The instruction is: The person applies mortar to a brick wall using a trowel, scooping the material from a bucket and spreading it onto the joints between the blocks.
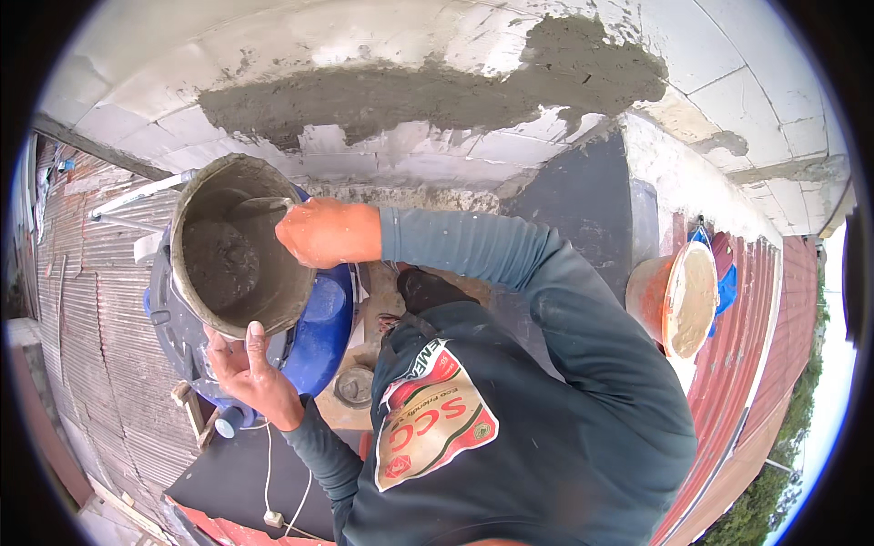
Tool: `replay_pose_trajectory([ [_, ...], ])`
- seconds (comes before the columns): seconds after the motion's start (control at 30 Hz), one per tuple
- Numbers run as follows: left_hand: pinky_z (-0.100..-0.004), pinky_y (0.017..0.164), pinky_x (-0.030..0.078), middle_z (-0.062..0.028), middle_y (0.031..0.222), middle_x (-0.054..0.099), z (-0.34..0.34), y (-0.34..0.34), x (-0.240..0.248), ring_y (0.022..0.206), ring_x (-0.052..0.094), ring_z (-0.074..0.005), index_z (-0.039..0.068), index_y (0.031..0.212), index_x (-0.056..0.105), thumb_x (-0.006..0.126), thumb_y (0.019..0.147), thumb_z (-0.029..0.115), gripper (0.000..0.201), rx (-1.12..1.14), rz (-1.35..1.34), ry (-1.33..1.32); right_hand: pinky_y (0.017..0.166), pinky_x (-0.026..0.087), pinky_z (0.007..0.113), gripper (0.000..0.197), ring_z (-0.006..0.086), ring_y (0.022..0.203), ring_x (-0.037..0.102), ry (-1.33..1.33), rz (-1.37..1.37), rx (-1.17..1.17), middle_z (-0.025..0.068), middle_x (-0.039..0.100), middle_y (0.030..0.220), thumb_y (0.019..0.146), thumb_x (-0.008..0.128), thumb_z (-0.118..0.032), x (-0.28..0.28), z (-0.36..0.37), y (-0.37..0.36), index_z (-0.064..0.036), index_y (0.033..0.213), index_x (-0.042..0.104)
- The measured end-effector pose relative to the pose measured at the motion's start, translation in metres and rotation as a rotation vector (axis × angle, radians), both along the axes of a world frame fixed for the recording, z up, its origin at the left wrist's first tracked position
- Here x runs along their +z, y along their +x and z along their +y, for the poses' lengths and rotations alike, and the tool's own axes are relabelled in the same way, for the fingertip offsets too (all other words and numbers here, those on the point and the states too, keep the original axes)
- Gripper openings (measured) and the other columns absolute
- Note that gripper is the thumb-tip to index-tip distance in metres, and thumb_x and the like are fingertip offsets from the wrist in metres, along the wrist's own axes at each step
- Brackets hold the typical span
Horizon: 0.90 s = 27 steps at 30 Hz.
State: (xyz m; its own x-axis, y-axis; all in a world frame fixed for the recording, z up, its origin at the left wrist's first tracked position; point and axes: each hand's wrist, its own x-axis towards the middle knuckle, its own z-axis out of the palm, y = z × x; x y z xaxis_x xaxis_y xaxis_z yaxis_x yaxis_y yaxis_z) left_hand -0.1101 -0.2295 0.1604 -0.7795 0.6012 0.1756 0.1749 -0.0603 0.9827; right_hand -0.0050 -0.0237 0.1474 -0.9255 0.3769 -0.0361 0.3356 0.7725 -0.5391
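Observation:
A mortar-crusted bucket (pixel 296 305) stands on a blue plastic drum (pixel 320 314), with wet grey mortar (pixel 223 264) inside. My right hand (pixel 328 233) reaches over the bucket's right rim, its fingers closed round what looks like a trowel (pixel 261 207). The blade lies within the bucket's mouth; my fist hides the handle. At the near rim is my left hand (pixel 250 369), palm up and fingers apart. Its fingertips overlap the rim, and whether they press on it I cannot tell.
Ahead rises a block wall (pixel 337 168) with a broad grey mortar patch (pixel 428 100). An orange bucket of mortar (pixel 694 296) stands at right. Corrugated roofing (pixel 100 300) spreads at left. A white cord (pixel 270 473) hangs below my left forearm, and a small round container (pixel 353 386) sits beside the drum.

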Motion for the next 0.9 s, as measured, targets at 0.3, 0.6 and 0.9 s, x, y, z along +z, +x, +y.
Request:
replay_pose_trajectory([
  [0.3,-0.0384,0.106,0.048,-0.0234,0.156,0.038,-0.038,-0.008,-0.030,0.133,0.050,-0.0268,-0.006,0.134,0.048,0.067,0.090,-0.007,0.048,-0.148,0.051,0.097,0.046,0.051,0.029,0.030,0.0157,0.056,0.062,-1.113,-0.426,0.025,0.0090,0.065,0.074,0.095,0.062,-0.026,0.006,0.056,0.029,0.0039,0.093,0.065],
  [0.6,-0.0282,0.083,0.051,-0.0068,0.118,0.059,-0.033,-0.015,-0.027,0.103,0.058,-0.0140,0.003,0.115,0.053,0.069,0.087,-0.008,0.034,-0.058,-0.033,0.147,0.038,0.045,0.024,0.038,0.0098,0.050,0.056,-1.726,-0.090,-0.050,0.0066,0.062,0.075,0.100,0.062,-0.032,-0.018,0.020,0.047,0.0049,0.106,0.066],
  [0.9,-0.0274,0.075,0.057,-0.0050,0.112,0.062,-0.009,-0.023,-0.007,0.095,0.064,-0.0135,0.005,0.119,0.055,0.068,0.092,0.000,0.030,0.210,-0.123,0.157,0.040,0.045,0.025,0.041,0.0105,0.051,0.058,-1.414,-0.027,-0.043,0.0061,0.062,0.075,0.101,0.061,-0.035,0.022,0.052,0.020,0.0051,0.106,0.063],
])
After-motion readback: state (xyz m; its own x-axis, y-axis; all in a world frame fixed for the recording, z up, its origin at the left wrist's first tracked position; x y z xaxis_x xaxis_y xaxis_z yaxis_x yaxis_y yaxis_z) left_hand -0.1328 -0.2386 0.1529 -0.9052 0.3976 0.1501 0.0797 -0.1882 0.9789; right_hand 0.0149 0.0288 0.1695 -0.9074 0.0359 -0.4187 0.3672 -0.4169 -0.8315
